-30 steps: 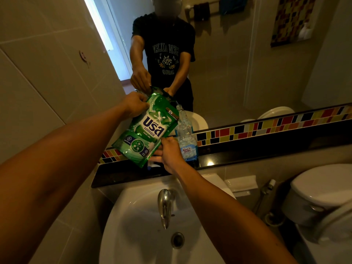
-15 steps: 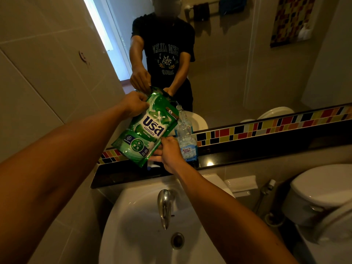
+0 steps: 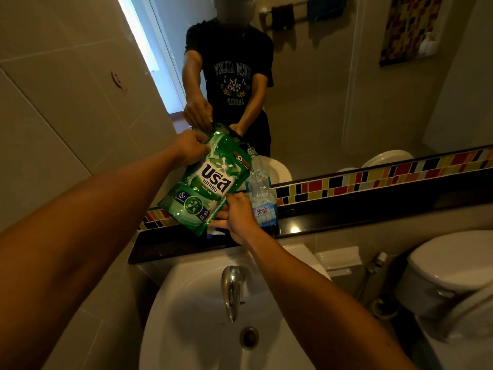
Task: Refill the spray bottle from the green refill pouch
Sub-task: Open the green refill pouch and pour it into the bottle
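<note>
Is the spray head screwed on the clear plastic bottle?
No, the clear plastic bottle on the black ledge shows an open neck.

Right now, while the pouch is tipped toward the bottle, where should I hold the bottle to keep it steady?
Grip the bottle around its labelled middle, coming from the right. The pouch leans in from the left over its open neck, so that side and the top are crowded, while the right side is clear.

Left hand pinches top corner of green refill pouch, pouch tilted over sink. Right hand grips pouch's lower edge. Spray bottle upright on black ledge, capless, just beside pouch.
</note>
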A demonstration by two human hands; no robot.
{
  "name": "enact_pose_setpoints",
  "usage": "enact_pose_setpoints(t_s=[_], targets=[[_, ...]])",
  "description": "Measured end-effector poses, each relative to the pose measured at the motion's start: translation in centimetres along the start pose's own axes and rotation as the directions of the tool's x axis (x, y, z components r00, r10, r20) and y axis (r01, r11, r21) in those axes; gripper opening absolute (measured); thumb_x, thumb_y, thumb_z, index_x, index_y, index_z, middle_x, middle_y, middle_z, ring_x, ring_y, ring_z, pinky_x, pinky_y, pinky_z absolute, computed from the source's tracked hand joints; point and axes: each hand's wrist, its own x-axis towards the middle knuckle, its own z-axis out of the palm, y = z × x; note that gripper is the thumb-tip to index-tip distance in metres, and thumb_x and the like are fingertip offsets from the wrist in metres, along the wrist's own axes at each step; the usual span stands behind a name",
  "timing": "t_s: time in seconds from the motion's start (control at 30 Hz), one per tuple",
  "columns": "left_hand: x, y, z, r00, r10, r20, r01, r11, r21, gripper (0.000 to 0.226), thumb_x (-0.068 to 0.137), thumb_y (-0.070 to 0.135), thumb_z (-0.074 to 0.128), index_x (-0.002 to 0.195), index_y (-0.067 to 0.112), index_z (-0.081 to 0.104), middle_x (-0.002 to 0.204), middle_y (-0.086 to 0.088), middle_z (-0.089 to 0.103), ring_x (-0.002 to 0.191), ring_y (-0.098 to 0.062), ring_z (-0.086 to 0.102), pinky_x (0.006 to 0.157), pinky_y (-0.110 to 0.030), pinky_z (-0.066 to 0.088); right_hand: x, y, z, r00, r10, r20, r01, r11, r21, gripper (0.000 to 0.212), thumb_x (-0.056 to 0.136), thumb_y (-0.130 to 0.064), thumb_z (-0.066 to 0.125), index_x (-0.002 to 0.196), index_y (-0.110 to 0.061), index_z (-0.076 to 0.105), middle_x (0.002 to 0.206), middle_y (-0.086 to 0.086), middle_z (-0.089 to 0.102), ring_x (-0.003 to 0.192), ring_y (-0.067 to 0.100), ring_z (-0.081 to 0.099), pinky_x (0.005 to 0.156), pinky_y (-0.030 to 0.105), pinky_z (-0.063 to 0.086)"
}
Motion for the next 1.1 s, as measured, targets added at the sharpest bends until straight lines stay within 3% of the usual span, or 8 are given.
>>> enact_pose_setpoints(t_s=[0.33,0.6,0.93,1.1], targets=[[0.27,-0.06,0.0,1.0,0.006,-0.001,-0.006,1.0,0.007,0.013,0.095,0.016,0.058,0.082,0.016,0.06,0.078,-0.006,0.064,0.067,-0.015,0.065,0.057,-0.025,0.049,-0.17,-0.14,-0.13,1.0,-0.009,0.007,0.009,1.0,-0.014,0.036,0.114,-0.025,0.043,0.14,-0.002,0.048,0.123,0.026,0.075,0.091,0.033,0.079,0.066,0.046,0.068],[0.4,-0.24,0.11,0.999,0.031,-0.031,-0.029,0.998,0.054,0.021,0.093,0.017,0.059,0.072,0.022,0.059,0.073,-0.002,0.061,0.064,-0.015,0.06,0.055,-0.026,0.046,-0.21,-0.09,-0.08,0.999,-0.03,0.014,0.03,1.0,-0.001,0.035,0.113,-0.024,0.044,0.138,-0.001,0.048,0.121,0.027,0.075,0.084,0.031,0.081,0.061,0.042,0.066],[0.78,-0.31,0.16,1.0,0.028,-0.013,-0.028,0.999,0.02,0.015,0.095,0.016,0.058,0.079,0.015,0.059,0.077,-0.007,0.063,0.067,-0.017,0.064,0.063,-0.03,0.052,-0.17,-0.2,-0.17,0.999,-0.031,0.014,0.03,1.0,0.005,0.033,0.113,-0.025,0.045,0.136,-0.003,0.048,0.118,0.025,0.076,0.082,0.029,0.082,0.06,0.042,0.066],[0.85,-0.24,0.23,1.0,0.022,-0.012,-0.022,1.0,0.022,0.012,0.095,0.016,0.058,0.085,0.011,0.061,0.078,-0.006,0.062,0.067,-0.015,0.062,0.059,-0.025,0.05,-0.17,-0.22,-0.16,1.0,-0.029,0.004,0.029,1.0,0.006,0.032,0.113,-0.025,0.046,0.136,-0.003,0.048,0.118,0.024,0.077,0.083,0.031,0.082,0.061,0.043,0.066]])
